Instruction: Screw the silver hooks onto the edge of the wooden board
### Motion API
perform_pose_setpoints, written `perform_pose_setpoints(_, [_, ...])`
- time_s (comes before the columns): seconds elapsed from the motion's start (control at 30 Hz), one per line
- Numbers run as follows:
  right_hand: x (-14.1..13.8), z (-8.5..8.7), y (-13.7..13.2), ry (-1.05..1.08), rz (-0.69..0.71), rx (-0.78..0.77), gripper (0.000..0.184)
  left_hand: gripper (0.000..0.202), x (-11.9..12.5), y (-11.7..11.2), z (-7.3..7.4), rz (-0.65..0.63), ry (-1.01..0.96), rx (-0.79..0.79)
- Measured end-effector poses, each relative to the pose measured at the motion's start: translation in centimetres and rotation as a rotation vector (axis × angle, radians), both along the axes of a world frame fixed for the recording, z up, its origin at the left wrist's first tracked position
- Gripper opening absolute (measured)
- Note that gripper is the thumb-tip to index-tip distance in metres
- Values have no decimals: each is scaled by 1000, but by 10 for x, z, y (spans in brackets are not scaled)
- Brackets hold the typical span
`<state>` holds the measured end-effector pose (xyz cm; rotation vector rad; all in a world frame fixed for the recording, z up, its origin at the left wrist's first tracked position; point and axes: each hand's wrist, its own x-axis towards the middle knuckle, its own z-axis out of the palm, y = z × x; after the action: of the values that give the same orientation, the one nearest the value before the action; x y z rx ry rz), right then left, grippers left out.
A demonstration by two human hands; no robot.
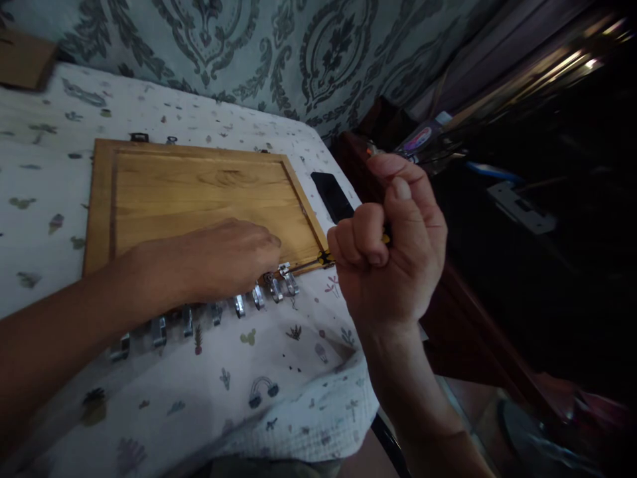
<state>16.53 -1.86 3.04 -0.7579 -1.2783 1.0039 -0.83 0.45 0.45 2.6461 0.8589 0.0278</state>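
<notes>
Screwdriver, yellow and black, in my right hand: fingers curled closed around the handle, thumb up beside the index finger. Cannot tell whether those fingertips also pinch something. Shaft points toward my left hand, its end by a metal clamp just beside that hand. Left hand over the near edge of the wooden panel, fingers bent downward; their grip is hidden, so cannot tell what they hold. More metal bands lie in a row below my left hand and forearm. Dark phone-like slab beyond my right hand, to its left, on the patterned cloth.
</notes>
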Motion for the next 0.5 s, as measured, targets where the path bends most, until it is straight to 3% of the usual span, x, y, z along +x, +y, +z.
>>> perform_pose_setpoints(0.2, [-3,6,-1,-62,32,-16,10,24,1,-2,4,43,17,-47])
perform_pose_setpoints(0.5, [-1,8,3,-35,193,-5,13,24,1,-2,4,38,-2,-48])
